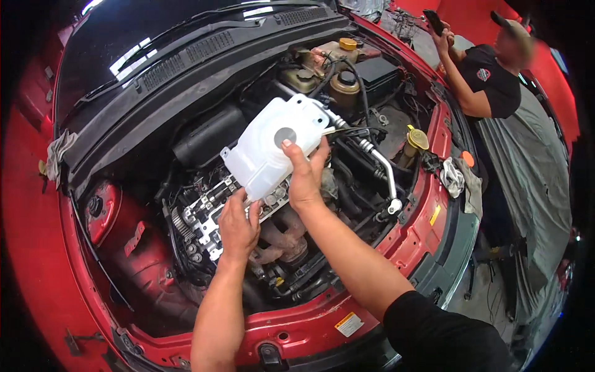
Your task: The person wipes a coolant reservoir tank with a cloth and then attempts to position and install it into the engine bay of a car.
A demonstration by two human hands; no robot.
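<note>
A white translucent plastic reservoir tank (pixel 263 152) with a round grey disc on its face and mounting tabs at its edges is held tilted above the engine. My right hand (pixel 308 177) grips its right side, the thumb lying on the face beside the disc and the fingers partly hidden at the edge. At the tank's lower corner, my left hand (pixel 237 226) has its fingers and thumb closed around the plastic. Under the tank, the exposed top of the engine (pixel 214 208) shows bare metal shafts, partly covered by the tank and my hands.
Red bodywork (pixel 260 338) frames the engine bay. A brown reservoir (pixel 344 82), a yellow-capped filler (pixel 417 139) and a silver pipe (pixel 385 167) lie to the right. Rags (pixel 462 177) rest on the right edge. Beyond it, another person (pixel 496 80) holds up a phone (pixel 433 22).
</note>
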